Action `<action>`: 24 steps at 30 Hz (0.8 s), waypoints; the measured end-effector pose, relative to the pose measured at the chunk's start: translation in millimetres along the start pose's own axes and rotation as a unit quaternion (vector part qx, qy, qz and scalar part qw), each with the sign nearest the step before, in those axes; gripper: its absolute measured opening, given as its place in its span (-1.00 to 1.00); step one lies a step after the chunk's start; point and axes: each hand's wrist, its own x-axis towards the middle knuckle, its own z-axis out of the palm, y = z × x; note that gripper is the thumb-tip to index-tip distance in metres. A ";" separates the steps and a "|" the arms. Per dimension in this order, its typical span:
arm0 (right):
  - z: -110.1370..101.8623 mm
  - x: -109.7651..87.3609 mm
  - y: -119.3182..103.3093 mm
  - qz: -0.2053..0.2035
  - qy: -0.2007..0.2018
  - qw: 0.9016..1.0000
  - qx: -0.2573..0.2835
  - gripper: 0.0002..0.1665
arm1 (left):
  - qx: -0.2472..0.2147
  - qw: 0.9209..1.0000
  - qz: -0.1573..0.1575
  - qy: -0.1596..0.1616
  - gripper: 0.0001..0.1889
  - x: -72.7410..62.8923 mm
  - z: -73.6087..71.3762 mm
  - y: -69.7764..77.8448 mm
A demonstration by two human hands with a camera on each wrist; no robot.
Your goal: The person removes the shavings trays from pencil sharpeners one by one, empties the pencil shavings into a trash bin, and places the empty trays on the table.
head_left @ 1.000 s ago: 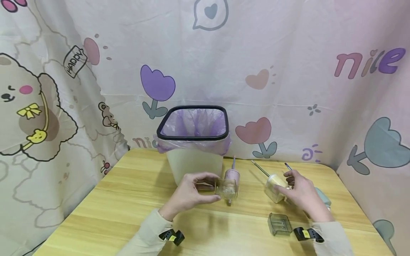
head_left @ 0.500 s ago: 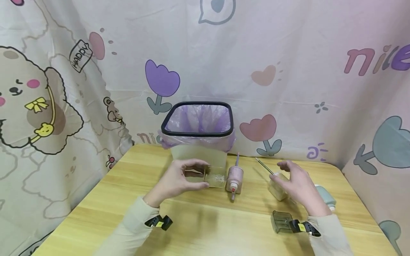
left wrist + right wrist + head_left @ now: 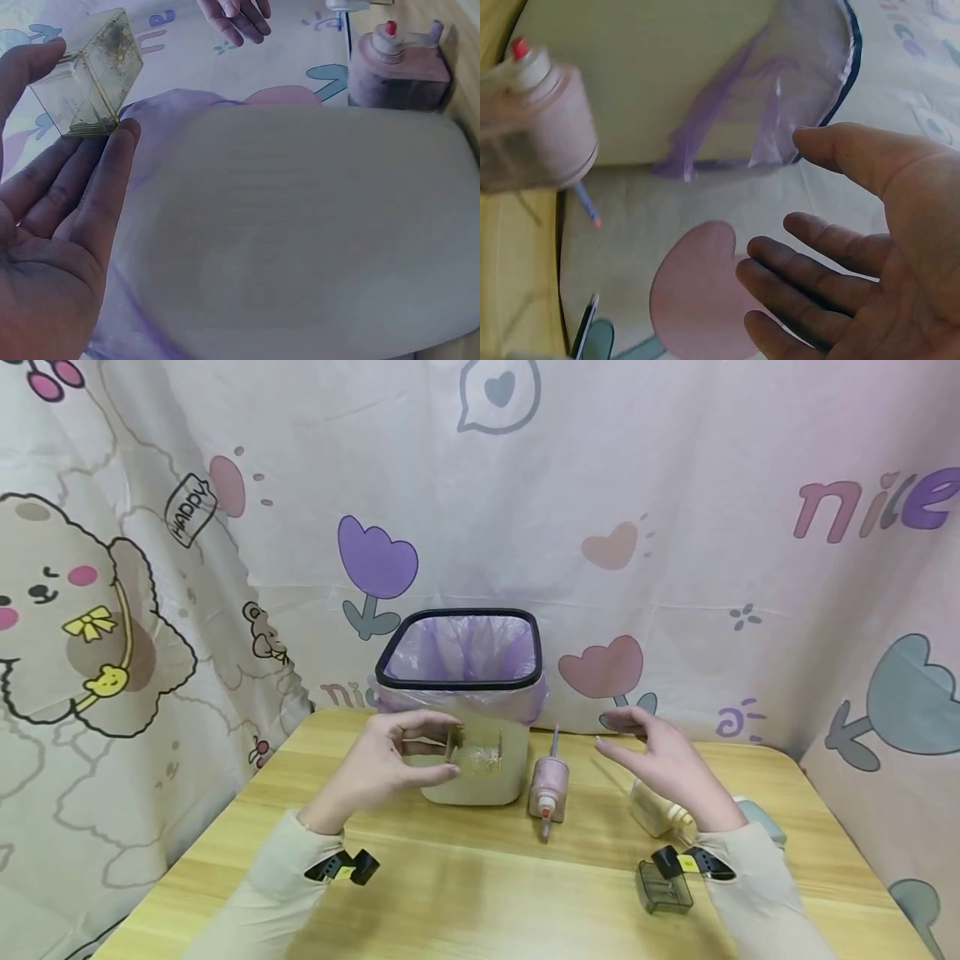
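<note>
In the head view my left hand (image 3: pixel 386 758) holds a clear shavings box (image 3: pixel 480 755) between thumb and fingers, raised in front of the bin. Shavings show through the walls of the shavings box (image 3: pixel 96 71) in the left wrist view. My right hand (image 3: pixel 663 767) is raised with nothing in it, its fingers extended and spread apart. Partly behind that wrist lies a cream-yellow pencil sharpener (image 3: pixel 651 810). A pink crank pencil sharpener (image 3: pixel 551 778) with a pencil stuck in it stands between the two hands.
A white bin (image 3: pixel 480 787) with a black rim and purple liner (image 3: pixel 468 652) stands at the back of the wooden table (image 3: pixel 457 893). A dark see-through tray (image 3: pixel 664 890) lies near the right wrist. Beyond that forearm is a pale green item (image 3: pixel 763 822).
My left hand has carried the shavings box leftward, in front of the bin. My right hand has come away from the yellow sharpener, moving up and left.
</note>
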 end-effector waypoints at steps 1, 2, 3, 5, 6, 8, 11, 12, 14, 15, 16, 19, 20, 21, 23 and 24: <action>0.8 1.7 -2.9 -0.003 -0.001 1.000 0.004 -0.28 | -0.002 1.000 -0.001 -0.001 -0.43 0.7 -1.6 1.1; 1.6 3.2 -5.5 -0.007 -0.002 1.000 0.008 -0.28 | -0.003 1.000 -0.001 -0.002 -0.43 1.5 -3.3 1.9; 2.4 4.7 -8.2 -0.012 -0.003 1.000 0.010 -0.28 | -0.003 1.000 -0.001 -0.002 -0.43 2.2 -5.1 2.7; 3.8 7.6 -13.7 -0.020 -0.007 1.000 0.013 -0.28 | -0.002 1.000 0.000 0.001 -0.43 3.9 -8.9 4.4; 4.4 9.4 -16.2 -0.025 -0.008 1.000 0.014 -0.28 | -0.002 1.000 0.000 0.003 -0.43 4.8 -10.8 5.2; 5.1 13.0 -21.6 -0.037 -0.007 0.999 0.012 -0.31 | -0.003 1.000 -0.001 0.005 -0.44 6.7 -15.0 7.0; 5.5 19.5 -30.8 -0.052 -0.002 0.999 0.015 -0.35 | -0.005 1.000 0.002 0.008 -0.45 9.3 -23.3 9.7; 5.7 22.0 -34.2 -0.057 0.000 0.998 0.017 -0.35 | -0.006 1.000 0.000 0.011 -0.45 9.9 -26.6 10.7; 6.2 27.2 -40.9 -0.062 0.001 0.998 0.023 -0.35 | -0.007 1.000 0.001 0.018 -0.45 11.2 -33.7 12.7; 6.4 29.8 -44.3 -0.064 0.003 0.998 0.025 -0.34 | -0.007 1.000 0.002 0.023 -0.45 11.9 -37.4 13.6; 6.5 32.4 -47.4 -0.066 0.006 0.997 0.025 -0.34 | -0.009 1.000 0.002 0.027 -0.45 12.6 -40.9 14.6; 7.0 39.8 -55.1 -0.074 0.015 0.997 0.021 -0.33 | -0.008 0.999 -0.001 0.037 -0.46 15.0 -49.7 17.3; 7.3 42.0 -57.3 -0.077 0.017 0.997 0.019 -0.33 | -0.004 0.999 -0.001 0.040 -0.45 15.8 -52.2 18.1; 7.5 44.1 -59.5 -0.081 0.019 0.996 0.016 -0.33 | -0.001 0.999 -0.003 0.044 -0.45 16.4 -54.5 19.0; 7.9 48.5 -63.1 -0.088 0.022 0.996 0.016 -0.33 | 0.006 0.999 -0.010 0.050 -0.43 17.8 -58.9 20.5; 7.9 50.3 -65.2 -0.091 0.023 0.995 0.017 -0.33 | 0.010 0.998 -0.014 0.053 -0.43 18.3 -61.1 21.5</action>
